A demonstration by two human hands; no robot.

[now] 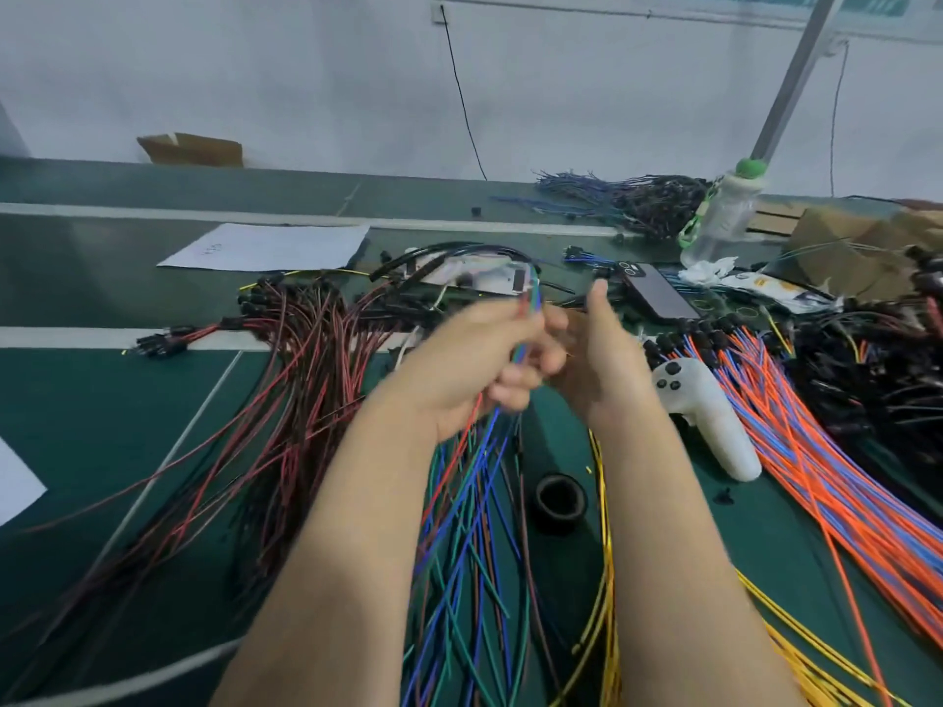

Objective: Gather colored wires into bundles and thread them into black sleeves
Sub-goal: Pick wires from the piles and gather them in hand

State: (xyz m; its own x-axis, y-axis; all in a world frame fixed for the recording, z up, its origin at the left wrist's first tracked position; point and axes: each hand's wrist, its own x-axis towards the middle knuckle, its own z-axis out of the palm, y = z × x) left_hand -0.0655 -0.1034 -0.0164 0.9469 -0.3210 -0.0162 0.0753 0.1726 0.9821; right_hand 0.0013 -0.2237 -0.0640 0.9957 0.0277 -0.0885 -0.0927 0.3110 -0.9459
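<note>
- Red, green and blue bundle [526, 304] held up off the table, beyond the tape roll [560, 502] and a little left of it; tips poking out above the fist, tails trailing down to the left of the roll.
- Left hand [469, 364] wrapped round that bundle, fingers curled tight.
- Right hand [597, 359] close against the left, beyond the roll, thumb raised and fingers curled inward; too blurred to tell whether pinching the wires, a sleeve end or nothing.
- Black sleeve [459, 245] arching well beyond the roll, one end dipping toward the wire tips; cannot tell whether over them or just beside.
- Probably the lining-up step, just ahead of feeding.
- Risk: uneven tips, so a catch on the sleeve mouth and a buckled strand.
- Risk: slack grip, so a strand sliding back down among the loose wires [459, 579] left of the roll.
- Risk: trailing tails snagging the yellow wires [606, 563] right of the roll and dragging a stray colour up into the set.
- Risk: long curved sleeve springing away from the tips if held loosely.
</note>
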